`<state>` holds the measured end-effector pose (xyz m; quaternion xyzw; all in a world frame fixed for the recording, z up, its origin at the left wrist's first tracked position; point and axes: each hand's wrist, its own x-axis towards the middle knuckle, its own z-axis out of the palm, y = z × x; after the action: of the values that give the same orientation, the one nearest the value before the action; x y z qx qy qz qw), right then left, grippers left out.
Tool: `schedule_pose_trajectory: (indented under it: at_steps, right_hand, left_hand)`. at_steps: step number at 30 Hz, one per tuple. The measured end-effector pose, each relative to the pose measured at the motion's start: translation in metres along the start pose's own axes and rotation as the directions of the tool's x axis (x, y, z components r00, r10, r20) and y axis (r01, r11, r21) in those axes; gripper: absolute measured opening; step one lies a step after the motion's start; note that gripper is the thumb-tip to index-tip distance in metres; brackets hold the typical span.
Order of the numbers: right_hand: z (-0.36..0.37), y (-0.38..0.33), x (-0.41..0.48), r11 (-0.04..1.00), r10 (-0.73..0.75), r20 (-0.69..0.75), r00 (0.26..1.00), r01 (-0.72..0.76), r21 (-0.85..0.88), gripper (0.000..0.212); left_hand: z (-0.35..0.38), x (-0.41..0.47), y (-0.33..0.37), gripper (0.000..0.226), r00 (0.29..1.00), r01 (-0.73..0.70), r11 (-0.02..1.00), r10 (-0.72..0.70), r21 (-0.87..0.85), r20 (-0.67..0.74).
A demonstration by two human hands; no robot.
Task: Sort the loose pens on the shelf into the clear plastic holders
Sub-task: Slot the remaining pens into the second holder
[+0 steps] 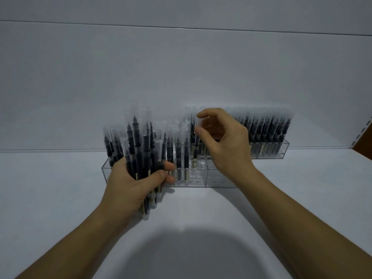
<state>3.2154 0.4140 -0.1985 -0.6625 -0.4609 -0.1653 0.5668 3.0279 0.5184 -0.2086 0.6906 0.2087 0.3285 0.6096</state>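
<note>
— Left grip (138, 184): what is held?
— A bundle of pens (138, 141) is clasped upright, against the near holder (219, 181). One pen (196, 147) is pinched at its cap by the right grip (223, 143), over a hole there.
— How much is done?
— The far holder (269, 153) appears filled; the near one only partly. The bundle is judged still to be placed.

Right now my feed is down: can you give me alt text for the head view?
The right hand pinches the clear cap of one black pen, upright at a hole in the near clear holder. The left hand grips a bundle of pens at the holder's left end; a pen-filled rear holder stands behind.
</note>
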Motion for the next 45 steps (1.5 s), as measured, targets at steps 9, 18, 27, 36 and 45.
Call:
schedule_pose_trajectory:
  at_steps: [9,18,27,36,45]
  right_hand:
    - [0.0,-0.001,-0.005,0.998,-0.024,0.067,0.997,0.028,-0.06,0.023]
    - [-0.006,-0.019,-0.02,0.996,-0.085,-0.058,0.995,0.083,-0.031,0.016]
    - [0.01,-0.046,-0.041,0.951,0.076,0.176,0.981,-0.125,0.284,0.025]
    - [0.009,-0.044,-0.036,0.866,0.179,0.164,0.97,-0.235,0.441,0.034]
    - [0.004,-0.045,-0.03,0.873,0.171,0.116,0.978,-0.205,0.443,0.031]
  left_hand:
    - [0.001,0.0,0.0,0.018,1.0,0.002,0.999,-0.002,-0.044,-0.016]
    - [0.0,-0.002,0.002,0.006,1.0,0.01,0.999,-0.011,-0.036,-0.013]
    - [0.001,-0.001,0.004,0.011,0.999,-0.044,0.999,0.044,-0.007,0.027]
    - [-0.001,-0.001,-0.001,0.017,0.996,0.001,1.0,0.001,-0.022,0.094]
    - [-0.001,0.001,-0.004,0.029,0.994,0.038,0.991,-0.024,-0.13,0.108]
